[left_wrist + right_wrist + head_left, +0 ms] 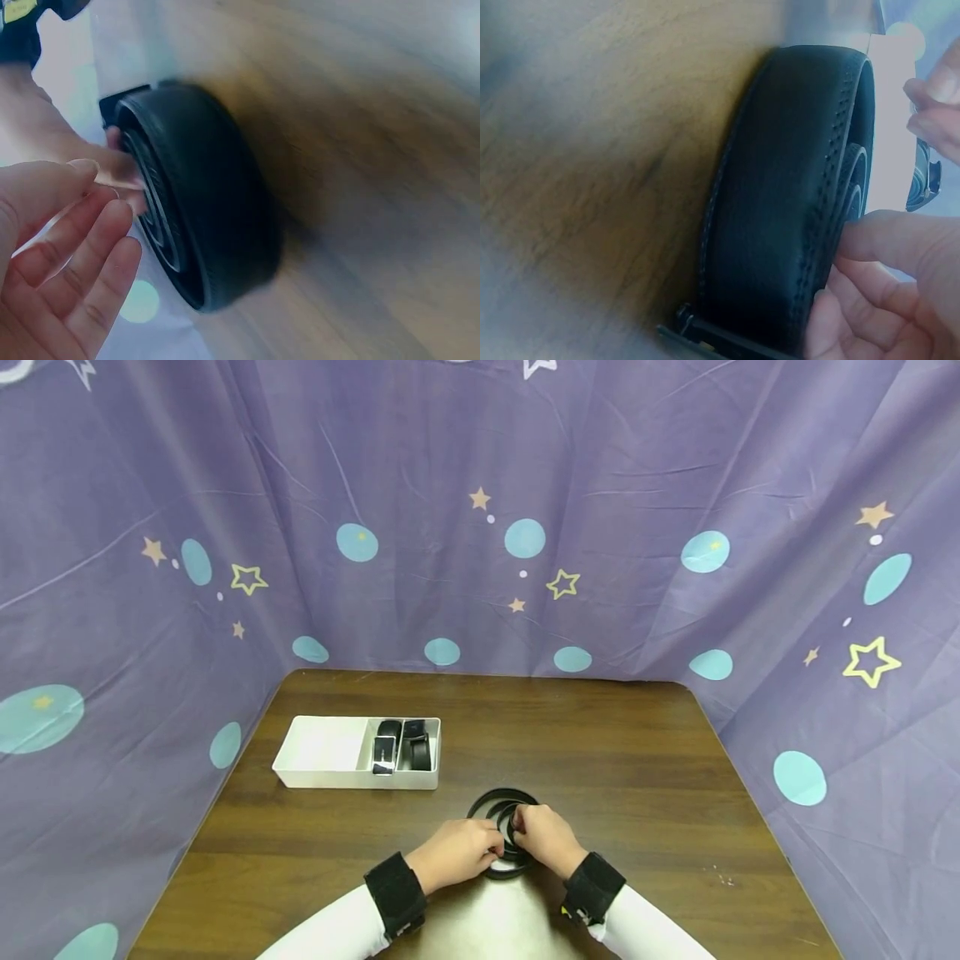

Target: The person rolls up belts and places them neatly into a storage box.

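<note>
A black stitched belt (502, 792), rolled into a loose coil, stands on its edge on the wooden table between both hands. Its broad outer turn (780, 180) fills the right wrist view, with the dark buckle (720, 343) at the bottom. My right hand (547, 837) pinches the inner turns at the coil's open top, thumb inside. On the coil's left side is my left hand (459, 852); in the left wrist view its fingers (101, 274) are loosely bent beside the belt (217, 195), with nothing seen between them and the thumb.
A white divided box (322, 779) stands at the back left of the table. Two rolled dark belts, one with a shiny buckle (384, 752), the other beside it (420, 753), occupy its right compartments. A purple patterned curtain (450, 468) surrounds the table's back and sides.
</note>
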Demonstrator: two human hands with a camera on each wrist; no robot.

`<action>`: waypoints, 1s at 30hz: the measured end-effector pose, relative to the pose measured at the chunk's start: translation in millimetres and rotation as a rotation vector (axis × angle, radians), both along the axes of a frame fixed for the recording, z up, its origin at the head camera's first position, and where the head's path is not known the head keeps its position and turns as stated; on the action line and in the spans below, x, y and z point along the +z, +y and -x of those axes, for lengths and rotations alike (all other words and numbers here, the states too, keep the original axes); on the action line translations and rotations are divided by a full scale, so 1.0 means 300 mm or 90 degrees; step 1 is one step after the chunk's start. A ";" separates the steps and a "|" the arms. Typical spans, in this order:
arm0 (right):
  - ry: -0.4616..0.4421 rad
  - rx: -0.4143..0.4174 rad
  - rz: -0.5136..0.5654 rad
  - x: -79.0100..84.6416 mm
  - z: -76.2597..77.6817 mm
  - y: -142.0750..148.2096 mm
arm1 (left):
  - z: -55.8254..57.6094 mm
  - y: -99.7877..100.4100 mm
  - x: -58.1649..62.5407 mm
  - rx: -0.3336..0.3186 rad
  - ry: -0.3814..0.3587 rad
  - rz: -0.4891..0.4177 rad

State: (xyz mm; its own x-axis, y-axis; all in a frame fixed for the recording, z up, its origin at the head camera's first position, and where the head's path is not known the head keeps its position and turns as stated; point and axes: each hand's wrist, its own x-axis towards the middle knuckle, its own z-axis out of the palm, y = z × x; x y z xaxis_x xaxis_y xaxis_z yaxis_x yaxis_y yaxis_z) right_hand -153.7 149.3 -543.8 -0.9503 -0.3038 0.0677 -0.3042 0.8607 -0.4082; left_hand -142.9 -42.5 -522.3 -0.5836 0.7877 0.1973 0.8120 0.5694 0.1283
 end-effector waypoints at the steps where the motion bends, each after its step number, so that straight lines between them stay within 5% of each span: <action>1: -0.005 0.001 0.001 0.001 0.001 -0.001 | 0.000 0.008 0.005 -0.007 0.003 -0.002; 5: -0.019 0.004 0.005 0.002 0.002 -0.007 | 0.013 0.026 0.013 -0.012 0.005 0.001; 18: 0.034 -0.008 -0.049 -0.014 -0.006 -0.058 | 0.096 0.007 -0.041 0.090 -0.031 -0.008; 30: 0.085 -0.049 0.029 0.012 0.085 0.102 | 0.132 0.008 -0.048 0.125 -0.067 -0.012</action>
State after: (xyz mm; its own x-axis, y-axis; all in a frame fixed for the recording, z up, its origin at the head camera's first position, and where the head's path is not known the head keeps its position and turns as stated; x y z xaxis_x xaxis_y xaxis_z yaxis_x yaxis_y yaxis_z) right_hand -179.2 180.0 -540.1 -0.9523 -0.2237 0.2074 -0.2919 0.8656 -0.4069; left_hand -182.5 -39.9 -536.7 -0.7431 0.6543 0.1407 0.6678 0.7114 0.2189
